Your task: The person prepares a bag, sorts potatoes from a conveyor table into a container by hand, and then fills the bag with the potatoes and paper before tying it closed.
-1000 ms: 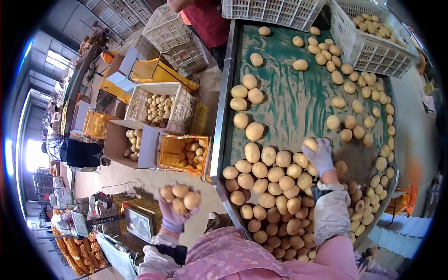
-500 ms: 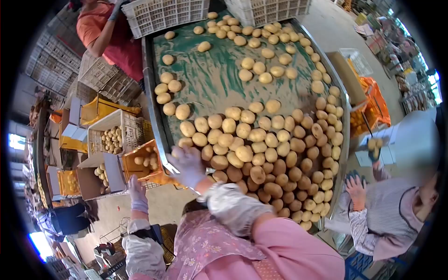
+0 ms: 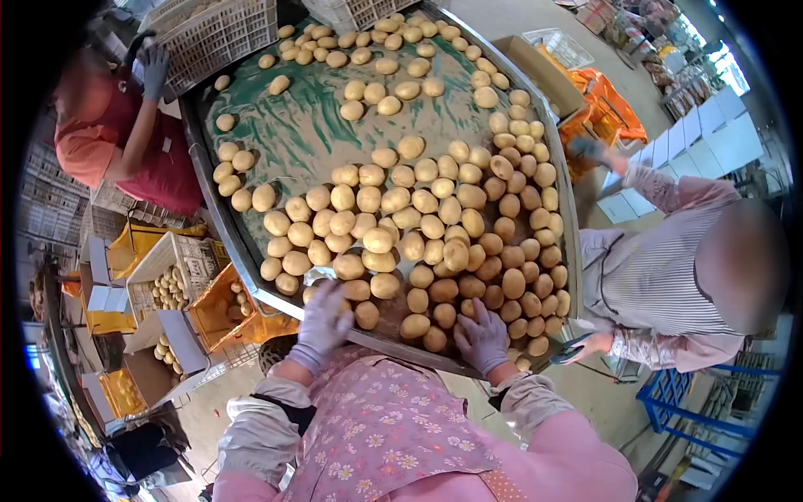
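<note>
Potatoes [image 3: 418, 226]: piled on the sorting table [image 3: 251, 251], spreading ahead of both hands.
Left hand [image 3: 324, 322]: gloved fingers spread flat over potatoes at the near rim, gripping nothing.
Right hand [image 3: 483, 336]: fingers splayed on a potato [image 3: 468, 309], not closed.
Risk: edge potatoes just beside either hand could be nudged over the rim, likely bruising.

No text, label, brand, number or sign is legible anywhere in this view.

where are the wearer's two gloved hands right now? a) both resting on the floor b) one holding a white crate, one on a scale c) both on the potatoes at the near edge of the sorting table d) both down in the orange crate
c: the left hand and right hand both lie on potatoes at the near rim of the sorting table.
</note>
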`<state>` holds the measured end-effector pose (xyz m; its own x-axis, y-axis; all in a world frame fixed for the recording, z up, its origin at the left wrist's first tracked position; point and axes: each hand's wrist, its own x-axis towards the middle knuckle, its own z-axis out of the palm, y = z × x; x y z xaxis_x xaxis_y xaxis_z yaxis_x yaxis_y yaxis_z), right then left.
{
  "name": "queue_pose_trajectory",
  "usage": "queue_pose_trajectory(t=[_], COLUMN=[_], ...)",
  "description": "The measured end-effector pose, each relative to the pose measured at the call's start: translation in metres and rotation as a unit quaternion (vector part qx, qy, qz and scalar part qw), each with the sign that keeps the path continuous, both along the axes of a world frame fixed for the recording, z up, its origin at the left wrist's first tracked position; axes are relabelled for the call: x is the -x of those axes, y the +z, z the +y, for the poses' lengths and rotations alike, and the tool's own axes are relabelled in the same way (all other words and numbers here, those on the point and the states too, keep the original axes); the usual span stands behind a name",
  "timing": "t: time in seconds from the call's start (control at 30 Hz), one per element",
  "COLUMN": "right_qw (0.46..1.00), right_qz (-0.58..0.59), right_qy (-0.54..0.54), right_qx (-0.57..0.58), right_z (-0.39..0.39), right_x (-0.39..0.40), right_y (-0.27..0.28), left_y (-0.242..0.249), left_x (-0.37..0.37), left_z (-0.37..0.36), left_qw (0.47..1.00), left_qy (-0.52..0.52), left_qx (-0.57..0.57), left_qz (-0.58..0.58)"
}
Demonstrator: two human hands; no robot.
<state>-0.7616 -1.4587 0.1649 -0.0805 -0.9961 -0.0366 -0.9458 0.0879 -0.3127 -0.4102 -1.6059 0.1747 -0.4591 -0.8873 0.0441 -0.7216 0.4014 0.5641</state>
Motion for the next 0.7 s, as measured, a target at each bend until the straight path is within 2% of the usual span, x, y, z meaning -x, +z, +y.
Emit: queue_pose_trajectory(t=[0.07, 0.1, 0.17, 0.23, 0.27, 0.3, 0.33, 0.4, 0.43, 0.47, 0.5, 0.53, 0.57, 0.6, 0.63, 0.67, 0.7], right_qw=[0.993, 0.988, 0.953, 0.965, 0.988, 0.994, 0.985, 0.985, 0.988, 0.988, 0.987, 0.986, 0.936, 0.918, 0.925, 0.901, 0.895], right_qz=[-0.038, -0.027, -0.141, -0.140, -0.039, 0.062, 0.154, 0.126, 0.086, 0.048, 0.012, -0.097, -0.312, -0.384, -0.374, -0.434, -0.420], right_qy=[-0.105, -0.076, -0.056, 0.045, 0.055, 0.064, 0.058, -0.030, -0.022, -0.012, -0.002, -0.026, -0.116, -0.099, -0.059, 0.009, 0.128], right_qx=[-0.030, 0.133, 0.261, 0.215, 0.136, 0.056, -0.045, -0.114, -0.130, -0.146, -0.162, -0.135, -0.114, -0.001, -0.004, 0.007, -0.084], right_z=[-0.024, -0.050, -0.103, -0.147, -0.158, -0.170, -0.185, -0.204, -0.203, -0.199, -0.196, -0.187, -0.175, -0.161, -0.139, -0.119, -0.121], right_x=[-0.011, -0.016, -0.025, -0.041, -0.058, -0.077, -0.095, -0.120, -0.119, -0.115, -0.110, -0.108, -0.114, -0.127, -0.137, -0.149, -0.147], right_y=[0.005, 0.013, 0.005, -0.010, -0.013, -0.016, -0.042, -0.065, -0.054, -0.031, -0.014, -0.012, -0.002, -0.032, -0.009, 0.008, 0.014], left_y=[-0.018, -0.008, -0.014, -0.014, -0.012, -0.009, -0.007, -0.011, -0.015, -0.021, -0.027, -0.032, -0.034, 0.032, 0.040, 0.044, 0.051], left_x=[0.013, 0.023, 0.026, 0.025, 0.022, 0.019, 0.017, 0.011, 0.008, 0.008, 0.008, 0.008, 0.008, 0.038, 0.035, 0.032, 0.034], left_z=[0.017, 0.031, 0.037, 0.036, 0.036, 0.035, 0.035, 0.030, 0.028, 0.028, 0.026, 0.019, 0.011, 0.011, 0.010, 0.010, 0.005], left_qw=[0.978, 0.960, 0.960, 0.959, 0.962, 0.966, 0.969, 0.969, 0.969, 0.979, 0.968, 0.935, 0.865, 0.704, 0.659, 0.608, 0.573], left_qy=[-0.156, -0.190, -0.187, -0.185, -0.182, -0.179, -0.176, -0.178, -0.180, -0.109, -0.036, 0.036, 0.102, 0.312, 0.279, 0.245, 0.199], left_qx=[-0.075, -0.013, -0.048, -0.074, -0.074, -0.072, -0.072, -0.077, -0.083, -0.165, -0.242, -0.313, -0.391, -0.480, -0.516, -0.548, -0.628], left_qz=[-0.112, -0.204, -0.203, -0.200, -0.187, -0.174, -0.159, -0.150, -0.145, -0.044, 0.060, 0.163, 0.297, 0.420, 0.471, 0.520, 0.488])
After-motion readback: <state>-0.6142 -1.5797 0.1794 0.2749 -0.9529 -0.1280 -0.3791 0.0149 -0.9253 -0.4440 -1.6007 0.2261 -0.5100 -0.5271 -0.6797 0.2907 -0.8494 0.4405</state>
